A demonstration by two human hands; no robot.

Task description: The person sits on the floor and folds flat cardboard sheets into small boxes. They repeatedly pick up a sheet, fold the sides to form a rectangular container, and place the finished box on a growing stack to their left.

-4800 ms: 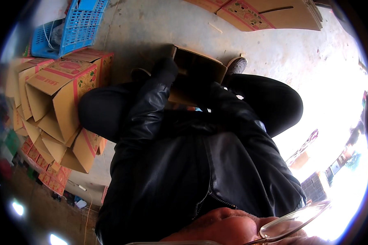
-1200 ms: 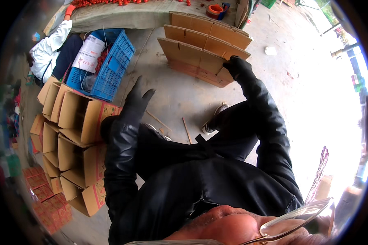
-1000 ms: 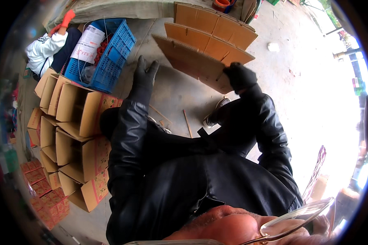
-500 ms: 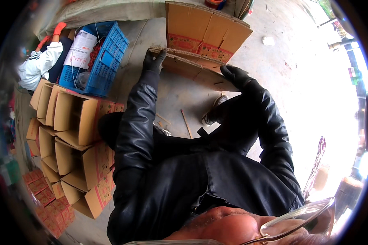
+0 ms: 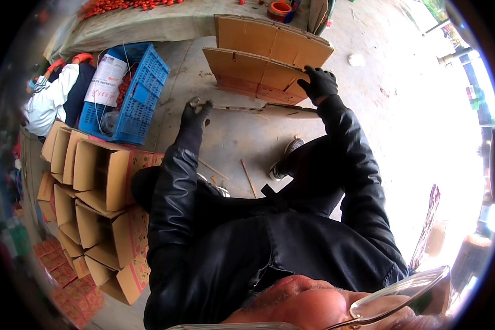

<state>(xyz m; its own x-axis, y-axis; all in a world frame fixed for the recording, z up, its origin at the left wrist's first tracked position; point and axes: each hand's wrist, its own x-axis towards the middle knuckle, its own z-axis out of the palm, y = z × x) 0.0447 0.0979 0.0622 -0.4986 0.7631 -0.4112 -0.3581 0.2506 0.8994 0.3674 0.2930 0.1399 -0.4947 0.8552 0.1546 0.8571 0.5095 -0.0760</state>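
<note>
Flattened cardboard boxes stand on edge in front of me: a tall far sheet (image 5: 275, 38), a middle sheet (image 5: 253, 69) with a reddish printed lower part, and a nearer sheet (image 5: 291, 110) seen almost edge-on. My left hand (image 5: 195, 116), in a dark glove, has thumb and fingers apart, beside the left end of the near sheet; whether it touches is unclear. My right hand (image 5: 321, 85), also gloved, spreads its fingers at the upper right edge of the middle sheet, its wrist above the near sheet's right end.
Folded-open boxes (image 5: 96, 173) are stacked at my left, beside a blue plastic crate (image 5: 140, 91) of red fruit. Another person's white sleeve (image 5: 60, 88) shows beyond. A covered table (image 5: 176, 25) with red fruit and an orange tape roll (image 5: 279, 9) runs along the far side.
My left hand has come off the cardboard's left corner and moved nearer me. My right hand has risen to the middle sheet's edge. The near sheet now lies lower, apart from the others.
</note>
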